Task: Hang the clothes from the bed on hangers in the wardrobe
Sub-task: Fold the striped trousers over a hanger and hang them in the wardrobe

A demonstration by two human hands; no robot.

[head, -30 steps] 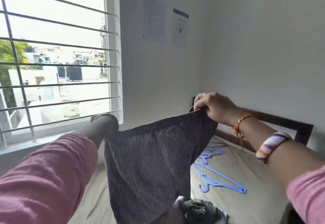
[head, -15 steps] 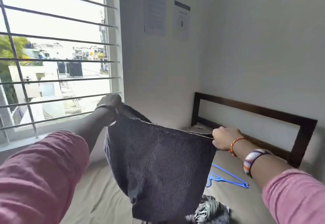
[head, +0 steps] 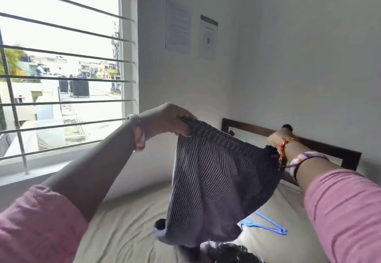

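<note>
From the head camera I see both arms reaching forward over the bed (head: 127,221), pink sleeves pushed back from the forearms. My left hand (head: 168,119) is raised in front of the window (head: 61,66), knuckles up, fingers curled down over one end of the waistband of the striped shorts (head: 214,180), thumb under the cloth, so it grips them. A striped bangle sits on that wrist. My right hand (head: 277,138) is lower and further out, near the headboard (head: 321,147), and is motion-blurred; it looks closed on the other end of the waistband, though I cannot make out the single fingers. That wrist carries an orange thread and a second striped bangle. The shorts hang stretched between the two hands, above the mattress, with the leg ends dangling just over a dark crumpled garment (head: 233,252) at the bottom edge. Blue hangers (head: 266,224) lie on the sheet below the right forearm, partly hidden by the shorts. Two sheets of paper are stuck to the wall: the left sheet (head: 178,25) has lines of print too small to read, and the right sheet (head: 208,37) has a dark band on top and a large "9" in its middle.
</note>
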